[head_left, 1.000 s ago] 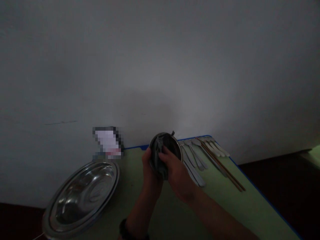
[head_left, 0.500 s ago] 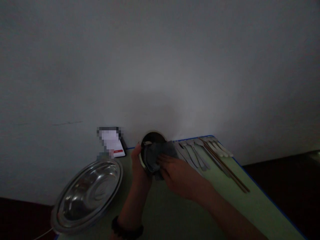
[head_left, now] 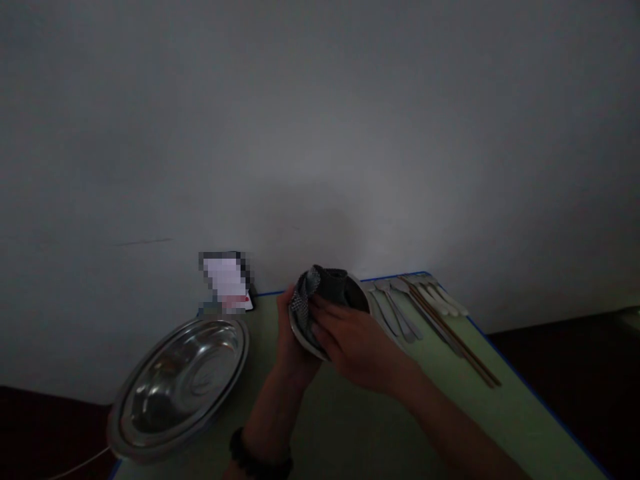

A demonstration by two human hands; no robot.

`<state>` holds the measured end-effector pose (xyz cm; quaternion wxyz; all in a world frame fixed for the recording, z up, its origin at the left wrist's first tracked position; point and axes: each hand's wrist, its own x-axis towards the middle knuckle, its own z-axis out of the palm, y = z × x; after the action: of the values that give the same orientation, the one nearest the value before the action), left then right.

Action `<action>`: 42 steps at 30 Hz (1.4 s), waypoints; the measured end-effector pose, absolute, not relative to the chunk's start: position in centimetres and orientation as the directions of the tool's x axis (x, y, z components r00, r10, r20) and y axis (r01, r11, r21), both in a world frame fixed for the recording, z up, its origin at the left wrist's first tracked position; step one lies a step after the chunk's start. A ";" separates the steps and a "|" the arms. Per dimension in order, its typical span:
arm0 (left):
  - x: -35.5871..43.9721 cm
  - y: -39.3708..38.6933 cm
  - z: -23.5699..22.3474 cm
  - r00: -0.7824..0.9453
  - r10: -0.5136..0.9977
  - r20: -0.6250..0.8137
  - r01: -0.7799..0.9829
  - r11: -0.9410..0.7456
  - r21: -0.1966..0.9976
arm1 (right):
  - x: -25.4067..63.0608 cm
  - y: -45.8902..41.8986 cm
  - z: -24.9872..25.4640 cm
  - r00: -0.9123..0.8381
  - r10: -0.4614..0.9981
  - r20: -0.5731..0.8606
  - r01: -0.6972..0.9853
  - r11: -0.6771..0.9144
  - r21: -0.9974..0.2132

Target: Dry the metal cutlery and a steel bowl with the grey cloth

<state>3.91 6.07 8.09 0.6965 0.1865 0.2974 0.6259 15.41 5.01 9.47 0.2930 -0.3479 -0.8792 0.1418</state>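
A metal bowl (head_left: 361, 293) is tilted up above the middle of the table, its rim showing on the right and along the bottom. My left hand (head_left: 291, 343) grips it from the left and beneath, with part of the fingers hidden behind it. Bunched inside the bowl lies a dark grey patterned cloth (head_left: 327, 283). My right hand (head_left: 353, 340) presses that cloth against the bowl's inner wall, fingers close together; the fingertips are partly lost in the cloth's folds.
On the left stands a large shiny metal basin (head_left: 183, 393). Behind it a phone (head_left: 227, 280) leans near the wall. To the right lie several forks and spoons (head_left: 400, 313), brown chopsticks (head_left: 455, 333) and white-handled cutlery (head_left: 443, 300) on the green table (head_left: 505, 427).
The bowl has turned to face me more and shifted right. The cloth has moved up and is bunched over more of the inside, with my right hand still on it.
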 end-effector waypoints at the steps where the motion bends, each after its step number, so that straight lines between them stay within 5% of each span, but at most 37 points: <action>1: 3.9 6.1 8.1 0.036 0.983 -0.182 -0.756 0.145 0.639 | 15.4 4.8 9.7 -0.614 0.691 0.382 0.499 0.714 -0.491; 10: 4.6 6.0 8.7 -0.032 0.980 -0.195 -0.759 0.103 0.643 | 16.3 4.8 9.9 -0.547 0.805 0.229 0.658 0.583 -0.477; 15: 3.6 6.3 8.8 -0.117 0.990 -0.080 -0.606 -0.008 0.795 | 19.4 5.1 11.5 -0.566 0.796 0.214 0.487 0.533 -0.692; 17: 2.5 6.5 8.9 -0.143 0.989 -0.043 -0.399 -0.017 0.917 | 20.2 5.2 12.1 -0.558 0.802 0.212 0.399 0.483 -0.780; 26: -0.2 5.5 9.8 -0.098 0.995 -0.008 -0.102 -0.002 0.995 | 19.3 6.4 11.2 -0.111 0.970 0.215 0.352 0.241 -0.905; 30: -1.2 5.8 9.7 -0.060 0.997 0.053 -0.044 -0.056 0.997 | 20.0 7.5 10.2 0.124 0.977 0.172 0.103 0.159 -0.982; 33: -1.8 5.9 9.7 0.015 0.999 0.043 0.032 -0.044 0.999 | 20.5 7.9 10.1 0.287 0.945 0.154 -0.046 0.174 -0.984; 35: -1.8 5.8 9.8 0.066 0.998 0.016 0.107 -0.023 0.994 | 20.6 7.4 10.5 0.356 0.908 0.219 0.009 0.231 -0.973; 38: -1.2 5.7 9.8 0.093 0.996 -0.012 0.198 -0.007 0.980 | 20.2 5.5 11.6 0.149 0.915 0.374 0.248 0.331 -0.910; 40: -0.9 5.8 9.7 0.068 0.997 -0.023 0.203 0.009 0.979 | 19.9 3.9 12.1 -0.293 0.883 0.367 0.358 0.457 -0.814; 42: -0.8 5.9 9.4 0.042 0.999 -0.026 0.177 0.018 0.984 | 19.8 2.7 12.5 -0.539 0.797 0.274 0.430 0.539 -0.724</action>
<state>-0.78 5.88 9.44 0.4701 0.5477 0.5366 0.4372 19.79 2.67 12.51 0.3032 -0.3725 -0.8232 0.3029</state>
